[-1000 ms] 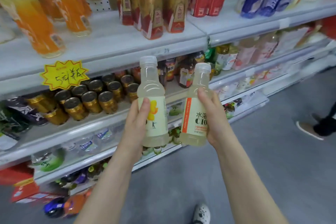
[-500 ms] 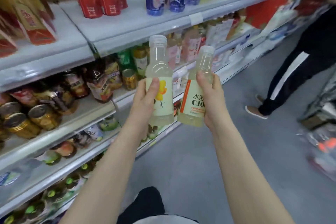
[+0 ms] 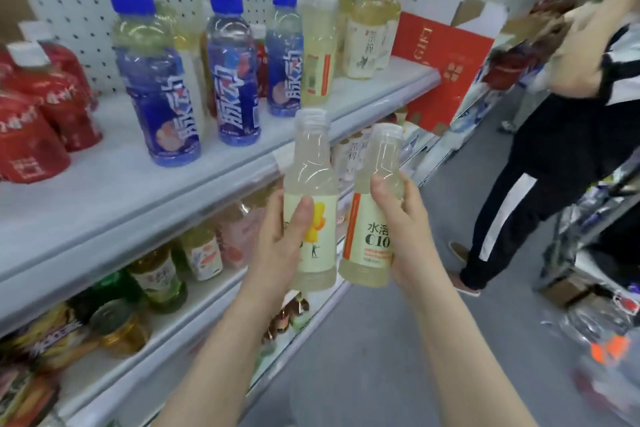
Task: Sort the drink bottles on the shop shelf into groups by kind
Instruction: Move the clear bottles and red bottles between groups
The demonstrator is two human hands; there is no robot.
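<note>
Right, both hands are loaded. My left hand (image 3: 277, 243) is wrapped round the belly of the flower-label bottle (image 3: 311, 166), thumb across the front of the label, fingers behind. My right hand (image 3: 401, 232) grips the orange-stripe bottle (image 3: 363, 239) from its right side, thumb up near the shoulder. Both bottles are upright, held out in front of the shelf (image 3: 138, 194) at about the level of its front rail. They sit side by side and very close low down; I can't tell whether they actually touch.

Handling, as I judge it: both look full of pale liquid, so moderate weight, fine for one hand each. The plastic is thin and clear, so it should give a little under a squeeze. The label band is the sensible place to hold, since the bare shoulder above looks slicker. Caps look to be on, so a tilt shouldn't spill.

Up on the shelf, just right of the blue-capped bottles (image 3: 159, 90), stands a pale bottle (image 3: 316, 59) with the same orange stripe. That looks like home for the right-hand one. There's a person (image 3: 561, 149) close on the right in the aisle, so mind the elbow.
</note>
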